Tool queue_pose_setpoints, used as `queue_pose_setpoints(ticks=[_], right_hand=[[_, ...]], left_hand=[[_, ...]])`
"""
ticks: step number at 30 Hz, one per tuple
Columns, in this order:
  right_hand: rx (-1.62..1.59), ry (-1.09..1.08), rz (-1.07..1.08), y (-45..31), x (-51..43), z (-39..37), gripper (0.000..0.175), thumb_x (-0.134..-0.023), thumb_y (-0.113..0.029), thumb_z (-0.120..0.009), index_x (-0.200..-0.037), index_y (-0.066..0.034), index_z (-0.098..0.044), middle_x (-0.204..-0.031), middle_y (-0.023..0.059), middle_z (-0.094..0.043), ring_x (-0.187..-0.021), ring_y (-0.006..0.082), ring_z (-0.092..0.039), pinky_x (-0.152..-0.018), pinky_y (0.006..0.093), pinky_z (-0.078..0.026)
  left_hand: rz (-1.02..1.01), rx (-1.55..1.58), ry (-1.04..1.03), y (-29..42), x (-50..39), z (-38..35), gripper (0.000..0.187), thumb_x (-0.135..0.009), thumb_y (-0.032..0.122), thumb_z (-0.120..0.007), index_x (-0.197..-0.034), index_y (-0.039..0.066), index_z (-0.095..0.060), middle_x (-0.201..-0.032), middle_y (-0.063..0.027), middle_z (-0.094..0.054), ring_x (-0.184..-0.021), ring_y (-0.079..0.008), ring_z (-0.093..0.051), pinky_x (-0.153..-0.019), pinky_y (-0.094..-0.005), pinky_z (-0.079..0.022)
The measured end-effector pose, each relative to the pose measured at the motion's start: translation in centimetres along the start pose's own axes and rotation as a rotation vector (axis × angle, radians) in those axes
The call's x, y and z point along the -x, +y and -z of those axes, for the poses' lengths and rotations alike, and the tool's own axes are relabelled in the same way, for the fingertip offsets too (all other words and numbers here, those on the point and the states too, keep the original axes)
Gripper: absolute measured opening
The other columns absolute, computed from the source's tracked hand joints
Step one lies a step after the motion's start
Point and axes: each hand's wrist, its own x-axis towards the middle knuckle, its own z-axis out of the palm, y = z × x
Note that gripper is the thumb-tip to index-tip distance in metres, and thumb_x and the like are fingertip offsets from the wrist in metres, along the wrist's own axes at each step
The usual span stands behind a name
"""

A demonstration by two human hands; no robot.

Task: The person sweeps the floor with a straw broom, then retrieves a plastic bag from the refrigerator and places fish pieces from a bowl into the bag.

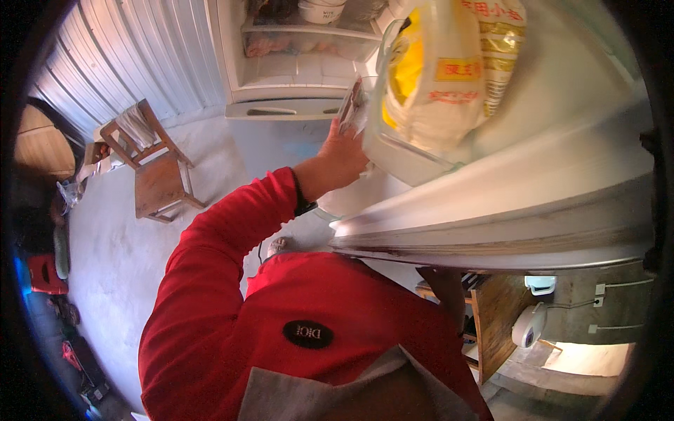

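My left hand (339, 160) reaches past the edge of the open refrigerator door (474, 194). It grips a clear plastic package (354, 108) with something dark reddish inside, and part of the fingers is hidden by the door shelf. Close beside the hand, a clear door shelf (405, 155) carries a white and yellow plastic bag (437, 79) bearing red writing. Another printed bag (503, 52) stands against it. My right hand is out of view, with the door covering much of that side.
In the refrigerator, a white tub (321, 11) sits above a clear drawer (310, 47) with reddish contents. A pulled-out white drawer front (284, 109) lies below. A wooden chair (158, 179) with a cloth stands left. A rice cooker (528, 324) rests on a wooden table (497, 321).
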Motion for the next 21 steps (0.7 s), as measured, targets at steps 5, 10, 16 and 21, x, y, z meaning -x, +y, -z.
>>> queue_pose_setpoints(ticks=[5, 10, 16, 21], right_hand=[[-0.009, 0.058, -0.207, -0.5, 1.0, -0.5, 0.035, -0.075, -0.023, -0.070, -0.097, 0.0033, -0.064, -0.087, 0.0172, -0.065, -0.076, 0.0182, -0.059, -0.067, 0.0371, -0.046], [-0.170, 0.081, -0.038, 0.3, 1.1, -1.1, 0.044, -0.079, -0.034, -0.067, -0.108, -0.0022, -0.060, -0.105, 0.0213, -0.059, -0.093, 0.0286, -0.059, -0.080, 0.0432, -0.046], [-0.490, 0.059, 0.204, -0.6, 0.5, -1.3, 0.053, -0.082, -0.011, -0.067, -0.127, -0.0089, -0.040, -0.111, 0.0144, -0.060, -0.096, 0.0248, -0.060, -0.082, 0.0370, -0.049], [-0.210, -0.278, 0.576, -3.6, -2.2, -0.3, 0.041, -0.081, -0.014, -0.067, -0.118, -0.0062, -0.051, -0.106, 0.0124, -0.062, -0.093, 0.0217, -0.061, -0.081, 0.0354, -0.049]], left_hand=[[0.135, 0.271, -0.096, -2.9, -0.7, -3.3, 0.032, -0.077, 0.014, -0.059, -0.108, 0.005, -0.060, -0.092, -0.0140, -0.065, -0.084, -0.0294, -0.063, -0.076, -0.0370, -0.050], [0.442, 0.743, 0.054, -7.5, 0.2, -1.9, 0.033, -0.077, 0.012, -0.058, -0.109, 0.004, -0.059, -0.090, -0.0156, -0.065, -0.084, -0.0296, -0.063, -0.074, -0.0362, -0.050], [0.805, 1.524, 0.412, -10.0, 7.3, 6.8, 0.024, -0.089, 0.002, -0.044, -0.110, -0.001, -0.056, -0.092, -0.0057, -0.063, -0.080, -0.0179, -0.062, -0.066, -0.0308, -0.051], [0.715, 1.465, 0.585, -5.8, 15.9, 14.3, 0.034, -0.085, 0.008, -0.057, -0.117, 0.000, -0.053, -0.108, -0.0098, -0.059, -0.099, -0.0186, -0.058, -0.081, -0.0312, -0.050]])
